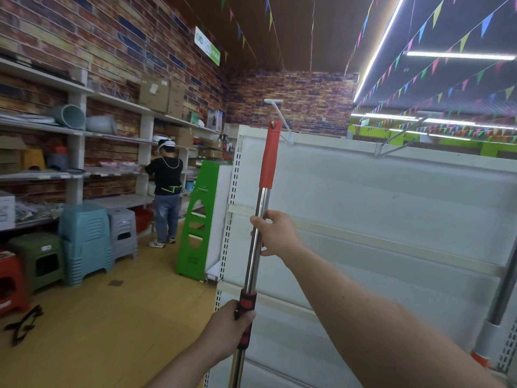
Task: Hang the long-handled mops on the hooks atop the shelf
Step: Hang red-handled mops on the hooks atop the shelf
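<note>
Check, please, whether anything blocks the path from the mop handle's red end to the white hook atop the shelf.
Nothing visible does: the mop handle has its red end just beside the white hook atop the shelf, with only open air between them.

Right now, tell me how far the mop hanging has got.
Done: nothing plainly hung; a second pole at the right edge may be, but its top is hidden. In hand: the left hand and right hand grip the mop handle, its red end up beside the white hook atop the shelf. Left: get that end onto the hook.
</note>
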Demonstrator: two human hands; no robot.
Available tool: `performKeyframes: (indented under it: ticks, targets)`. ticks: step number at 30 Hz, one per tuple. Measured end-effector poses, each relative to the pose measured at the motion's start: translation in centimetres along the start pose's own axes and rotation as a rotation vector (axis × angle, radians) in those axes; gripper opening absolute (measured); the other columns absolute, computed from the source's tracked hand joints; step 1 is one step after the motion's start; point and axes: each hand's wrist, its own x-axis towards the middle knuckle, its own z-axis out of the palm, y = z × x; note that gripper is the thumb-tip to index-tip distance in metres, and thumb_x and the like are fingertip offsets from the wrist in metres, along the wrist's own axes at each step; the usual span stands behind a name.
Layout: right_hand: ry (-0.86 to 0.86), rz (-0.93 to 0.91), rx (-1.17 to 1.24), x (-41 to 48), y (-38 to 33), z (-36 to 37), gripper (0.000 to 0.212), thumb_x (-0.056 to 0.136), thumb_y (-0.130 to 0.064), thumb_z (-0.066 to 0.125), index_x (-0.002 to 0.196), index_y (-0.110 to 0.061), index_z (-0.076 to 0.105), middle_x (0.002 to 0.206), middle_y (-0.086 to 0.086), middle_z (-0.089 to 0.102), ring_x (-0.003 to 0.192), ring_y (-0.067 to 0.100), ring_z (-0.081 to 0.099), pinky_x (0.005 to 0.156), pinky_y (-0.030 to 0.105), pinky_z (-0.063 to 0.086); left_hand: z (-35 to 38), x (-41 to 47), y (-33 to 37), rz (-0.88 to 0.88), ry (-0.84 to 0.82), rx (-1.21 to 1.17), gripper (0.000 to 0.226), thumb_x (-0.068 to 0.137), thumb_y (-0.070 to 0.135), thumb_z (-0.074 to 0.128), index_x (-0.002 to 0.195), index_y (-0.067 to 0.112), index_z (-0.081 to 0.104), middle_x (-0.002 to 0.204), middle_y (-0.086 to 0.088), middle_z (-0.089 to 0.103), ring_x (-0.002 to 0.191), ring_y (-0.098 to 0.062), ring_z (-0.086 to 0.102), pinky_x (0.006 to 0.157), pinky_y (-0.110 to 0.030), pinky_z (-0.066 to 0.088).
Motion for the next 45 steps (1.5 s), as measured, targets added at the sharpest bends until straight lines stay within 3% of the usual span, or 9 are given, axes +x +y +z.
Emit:
performKeyframes:
  ticks: [4, 10, 16, 22, 28, 31, 35, 41, 45]
  targets:
    - [0.006, 0.014, 0.003, 0.6, 0.7, 0.1, 0.015, 0.103, -0.032, 0.059, 0.106, -0.018, 0.065, 0.106, 0.025, 0.073, 0.076, 0.026, 0.064, 0.079, 0.050, 0.065, 0.3, 0.5, -0.1, -0.018, 0.006, -0.020, 0.026, 0.096, 0.050, 0.055, 0.104, 0.025, 0.057, 0.100, 0.005, 0.064, 0.090, -0.010, 0.063, 0.070, -0.024, 0.048]
    - [0.022, 0.023, -0.003, 1.9, 1.5, 0.5, 0.017, 0.103, -0.034, 0.059, 0.106, -0.018, 0.065, 0.111, 0.024, 0.073, 0.076, 0.025, 0.066, 0.075, 0.045, 0.065, 0.7, 1.8, -0.3, -0.018, 0.026, -0.036, 0.030, 0.098, 0.051, 0.052, 0.111, 0.024, 0.055, 0.099, 0.006, 0.064, 0.088, -0.010, 0.063, 0.065, -0.024, 0.048]
    - [0.046, 0.024, -0.024, 3.3, 2.4, 0.6, 0.021, 0.102, -0.034, 0.060, 0.110, -0.016, 0.066, 0.109, 0.024, 0.074, 0.076, 0.026, 0.067, 0.076, 0.049, 0.066, 1.3, 4.2, -1.1, -0.012, 0.019, -0.033, 0.035, 0.099, 0.052, 0.049, 0.116, 0.022, 0.055, 0.100, 0.003, 0.065, 0.093, -0.017, 0.064, 0.079, -0.033, 0.053]
    - [0.065, 0.017, -0.033, 5.6, 3.5, 0.4, 0.019, 0.102, -0.033, 0.060, 0.109, -0.017, 0.066, 0.111, 0.024, 0.073, 0.076, 0.026, 0.067, 0.077, 0.050, 0.065, 2.2, 7.0, -1.5, 0.008, 0.010, -0.050, 0.032, 0.099, 0.051, 0.049, 0.117, 0.025, 0.053, 0.103, 0.002, 0.063, 0.097, -0.020, 0.063, 0.077, -0.032, 0.049]
    - [0.085, 0.015, -0.046, 8.9, 5.0, -0.3, 0.014, 0.102, -0.032, 0.060, 0.097, -0.019, 0.065, 0.106, 0.022, 0.075, 0.075, 0.027, 0.067, 0.077, 0.054, 0.064, 3.8, 10.4, -1.9, 0.014, 0.026, -0.103, 0.028, 0.099, 0.051, 0.050, 0.113, 0.027, 0.055, 0.100, 0.003, 0.065, 0.091, -0.014, 0.063, 0.075, -0.030, 0.051]
    - [0.089, 0.027, -0.044, 10.4, 5.8, -0.7, 0.015, 0.102, -0.032, 0.060, 0.101, -0.019, 0.065, 0.104, 0.019, 0.076, 0.076, 0.026, 0.068, 0.080, 0.054, 0.064, 4.6, 12.0, -2.1, 0.023, 0.031, -0.128, 0.026, 0.099, 0.051, 0.050, 0.111, 0.029, 0.055, 0.096, 0.006, 0.065, 0.089, -0.011, 0.062, 0.072, -0.028, 0.049]
    - [0.096, 0.026, -0.041, 11.9, 6.5, -1.1, 0.016, 0.102, -0.031, 0.059, 0.105, -0.016, 0.066, 0.105, 0.018, 0.076, 0.077, 0.026, 0.068, 0.082, 0.053, 0.064, 5.4, 13.8, -2.2, 0.042, 0.036, -0.128, 0.030, 0.099, 0.052, 0.048, 0.112, 0.026, 0.056, 0.098, 0.003, 0.066, 0.091, -0.015, 0.064, 0.080, -0.033, 0.052]
    - [0.105, 0.034, -0.084, 14.1, 7.5, -1.4, 0.024, 0.102, -0.034, 0.060, 0.117, -0.016, 0.066, 0.109, 0.017, 0.075, 0.099, 0.033, 0.075, 0.077, 0.047, 0.066, 6.0, 16.1, -2.0, 0.060, 0.044, -0.145, 0.029, 0.100, 0.049, 0.050, 0.112, 0.025, 0.056, 0.100, 0.000, 0.065, 0.094, -0.019, 0.063, 0.080, -0.034, 0.052]
    - [0.112, 0.046, -0.092, 15.3, 8.0, -1.5, 0.024, 0.102, -0.034, 0.060, 0.117, -0.016, 0.067, 0.110, 0.017, 0.076, 0.100, 0.033, 0.075, 0.077, 0.048, 0.066, 6.3, 17.3, -2.2, 0.057, 0.044, -0.142, 0.027, 0.100, 0.049, 0.050, 0.112, 0.025, 0.056, 0.100, 0.000, 0.064, 0.092, -0.018, 0.062, 0.077, -0.033, 0.052]
